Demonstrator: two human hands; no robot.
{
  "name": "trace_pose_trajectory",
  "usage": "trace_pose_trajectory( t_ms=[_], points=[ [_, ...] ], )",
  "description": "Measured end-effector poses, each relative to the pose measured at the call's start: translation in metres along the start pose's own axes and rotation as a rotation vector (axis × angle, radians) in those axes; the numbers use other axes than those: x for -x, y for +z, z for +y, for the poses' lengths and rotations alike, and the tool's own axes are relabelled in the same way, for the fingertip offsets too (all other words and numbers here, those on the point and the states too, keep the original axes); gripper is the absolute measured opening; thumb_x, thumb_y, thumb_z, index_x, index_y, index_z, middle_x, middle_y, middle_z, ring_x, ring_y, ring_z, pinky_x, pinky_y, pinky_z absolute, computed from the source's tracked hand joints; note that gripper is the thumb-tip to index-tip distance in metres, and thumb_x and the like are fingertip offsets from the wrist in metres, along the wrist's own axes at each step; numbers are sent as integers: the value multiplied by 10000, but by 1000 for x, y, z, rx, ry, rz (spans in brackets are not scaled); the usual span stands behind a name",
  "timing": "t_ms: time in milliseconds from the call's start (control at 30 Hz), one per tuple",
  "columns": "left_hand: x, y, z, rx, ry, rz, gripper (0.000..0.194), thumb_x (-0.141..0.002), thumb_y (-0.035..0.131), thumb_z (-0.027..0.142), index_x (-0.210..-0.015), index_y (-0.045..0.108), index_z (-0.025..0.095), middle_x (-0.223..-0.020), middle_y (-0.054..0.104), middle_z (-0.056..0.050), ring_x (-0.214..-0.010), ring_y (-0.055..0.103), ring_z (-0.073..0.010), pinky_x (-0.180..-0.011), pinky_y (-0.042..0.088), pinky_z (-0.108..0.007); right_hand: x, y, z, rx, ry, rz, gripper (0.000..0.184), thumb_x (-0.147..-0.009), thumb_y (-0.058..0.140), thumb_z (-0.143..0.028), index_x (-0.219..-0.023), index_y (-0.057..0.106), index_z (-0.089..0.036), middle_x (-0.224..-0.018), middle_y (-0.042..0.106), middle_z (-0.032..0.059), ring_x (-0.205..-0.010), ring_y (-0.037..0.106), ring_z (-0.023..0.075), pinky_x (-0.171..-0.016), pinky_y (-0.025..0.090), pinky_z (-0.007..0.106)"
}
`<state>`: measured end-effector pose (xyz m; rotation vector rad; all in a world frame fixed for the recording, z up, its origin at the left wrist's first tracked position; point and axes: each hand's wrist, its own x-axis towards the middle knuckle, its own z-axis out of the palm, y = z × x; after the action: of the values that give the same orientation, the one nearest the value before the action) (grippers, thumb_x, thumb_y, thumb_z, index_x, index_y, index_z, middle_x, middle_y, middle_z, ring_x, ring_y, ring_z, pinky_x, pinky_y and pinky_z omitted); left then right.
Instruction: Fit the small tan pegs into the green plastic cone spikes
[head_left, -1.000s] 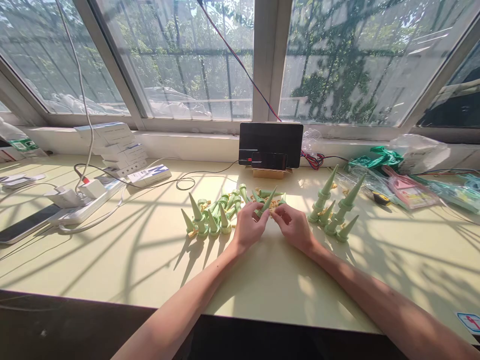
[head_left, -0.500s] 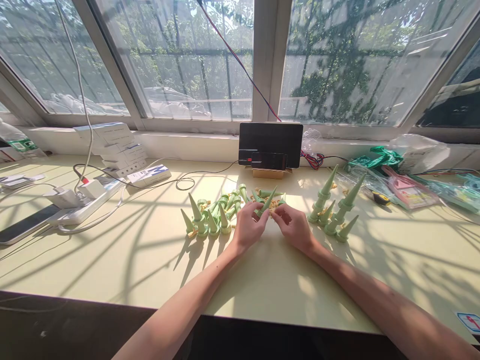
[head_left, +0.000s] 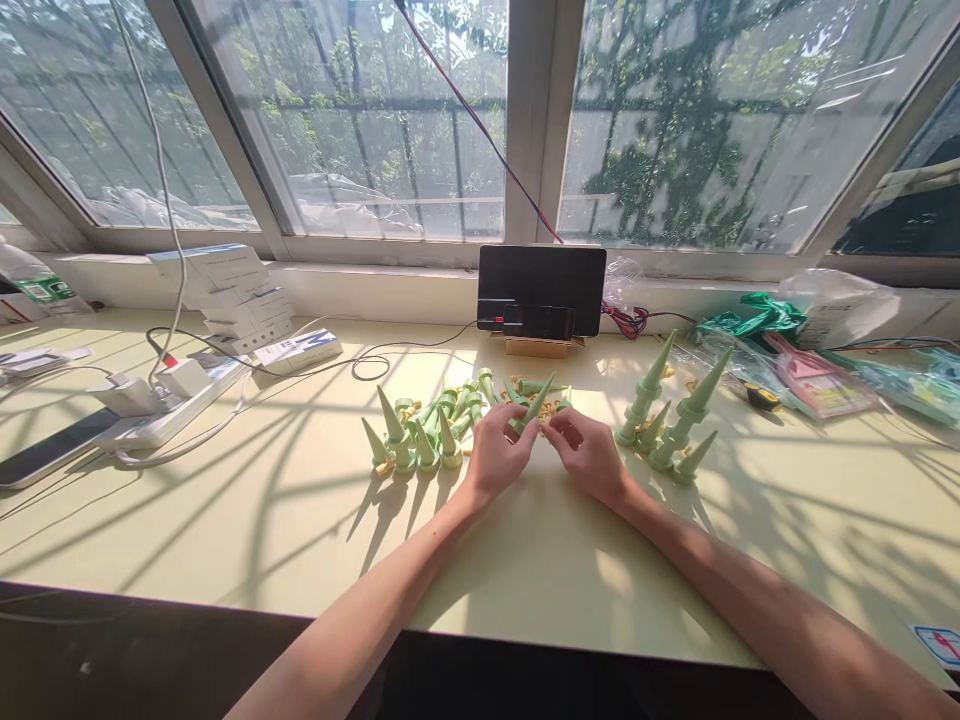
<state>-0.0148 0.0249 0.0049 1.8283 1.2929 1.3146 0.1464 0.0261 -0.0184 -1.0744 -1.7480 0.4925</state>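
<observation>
My left hand (head_left: 495, 452) is closed round the base of a green cone spike (head_left: 535, 401) whose tip points up and to the right. My right hand (head_left: 589, 450) is pinched on a small yellow piece (head_left: 545, 424) right at the spike's base. Behind my hands lies a loose pile of green spikes (head_left: 459, 400) with small yellow bits among them. To the left stands a group of upright green spikes (head_left: 409, 440). To the right stands another group of taller upright green spikes (head_left: 671, 410).
A black screen on a small stand (head_left: 541, 290) sits at the back by the window. A power strip with chargers and cables (head_left: 161, 400) and a phone (head_left: 37, 455) lie left. Stacked white boxes (head_left: 232, 295) sit back left. Plastic bags and packets (head_left: 810, 350) fill the right.
</observation>
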Motion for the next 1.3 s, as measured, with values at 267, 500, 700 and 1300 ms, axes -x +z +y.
trace_pose_trajectory(
  t_ms=[267, 500, 700, 1300],
  points=[
    [0, 0, 0, 0, 3, -3, 223, -871, 612, 372, -900, 686, 164, -947, 674, -69, -543, 564, -82, -493, 499, -222, -1, 0, -1, -5, -5, -4, 274, -941, 568, -421, -782, 556, -198, -629, 512, -26, -532, 412, 114, -516, 352, 256],
    [0, 0, -2, 0, 17, 3, 227, -873, 613, 378, -907, 689, 166, -939, 682, -69, -542, 571, -86, -493, 502, -225, 0, 0, 0, -16, 1, -10, 270, -943, 564, -422, -790, 558, -200, -637, 518, -21, -538, 418, 119, -517, 355, 258],
    [0, 0, -1, -1, 10, -4, 223, -874, 611, 369, -912, 689, 164, -948, 679, -70, -546, 572, -86, -495, 503, -226, 0, 1, 0, -18, 1, -13, 267, -944, 566, -413, -787, 561, -197, -630, 511, -25, -533, 410, 115, -516, 348, 259],
    [0, 0, 0, 7, -3, 0, 209, -859, 619, 361, -901, 688, 168, -947, 682, -70, -542, 572, -89, -492, 502, -231, 0, 1, 1, -24, 9, -17, 276, -944, 564, -426, -783, 559, -201, -626, 501, -23, -539, 415, 121, -520, 351, 260]
  ],
)
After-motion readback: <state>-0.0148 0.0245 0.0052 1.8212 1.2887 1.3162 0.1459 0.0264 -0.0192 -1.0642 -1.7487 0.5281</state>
